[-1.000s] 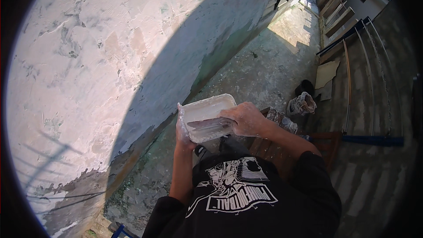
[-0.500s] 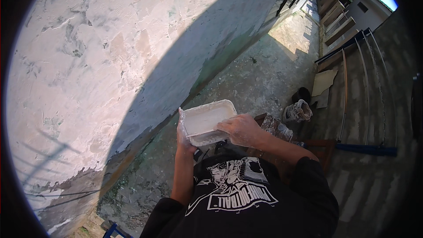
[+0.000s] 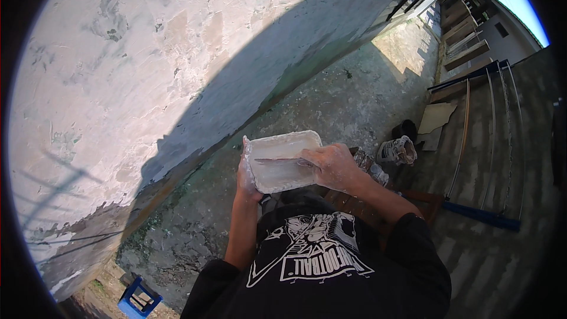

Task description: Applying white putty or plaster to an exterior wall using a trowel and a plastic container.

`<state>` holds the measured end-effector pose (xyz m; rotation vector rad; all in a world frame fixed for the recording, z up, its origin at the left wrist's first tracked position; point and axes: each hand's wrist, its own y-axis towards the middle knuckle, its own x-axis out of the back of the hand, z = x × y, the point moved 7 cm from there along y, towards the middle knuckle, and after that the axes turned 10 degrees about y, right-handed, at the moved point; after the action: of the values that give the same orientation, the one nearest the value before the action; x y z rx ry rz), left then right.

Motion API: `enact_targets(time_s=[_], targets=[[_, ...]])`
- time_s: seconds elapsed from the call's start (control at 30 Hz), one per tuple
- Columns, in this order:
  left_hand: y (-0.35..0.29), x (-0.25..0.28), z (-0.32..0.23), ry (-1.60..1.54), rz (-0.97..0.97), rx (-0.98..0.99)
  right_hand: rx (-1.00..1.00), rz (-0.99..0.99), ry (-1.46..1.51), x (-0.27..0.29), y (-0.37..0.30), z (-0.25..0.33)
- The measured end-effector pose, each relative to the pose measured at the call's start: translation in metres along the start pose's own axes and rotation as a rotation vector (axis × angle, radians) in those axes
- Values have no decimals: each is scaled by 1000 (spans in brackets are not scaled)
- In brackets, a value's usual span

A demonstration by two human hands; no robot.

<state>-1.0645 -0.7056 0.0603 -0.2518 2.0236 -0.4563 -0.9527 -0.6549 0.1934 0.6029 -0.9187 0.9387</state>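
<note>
My left hand grips the left end of a white, putty-crusted rectangular tray, in front of my body. White paste coats the inside of the tray. My right hand is closed on a putty knife; its thin grey blade shows nearly edge-on across the tray, pointing left. The handle is hidden inside my fingers. White smears cover both hands.
A patchy plastered wall rises on the left, partly in shadow. On the concrete to the right stand a paste-smeared bucket, a dark bucket and a cardboard piece. A blue frame with poles lies farther right; a blue stool is lower left.
The putty knife's blade has turned edge-on and lies higher across the tray, and my right hand has shifted slightly right. The view has swung a little, bringing the blue stool further in.
</note>
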Motion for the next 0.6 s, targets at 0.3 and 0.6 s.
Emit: enact_targets(time_s=[0.3,0.6], targets=[[-16,6,-16,-15,-42,-64,111,-96,-84,-18,13,25],[-19,26,-28,-25,-89,-124,11,13,78,-11,17,23]])
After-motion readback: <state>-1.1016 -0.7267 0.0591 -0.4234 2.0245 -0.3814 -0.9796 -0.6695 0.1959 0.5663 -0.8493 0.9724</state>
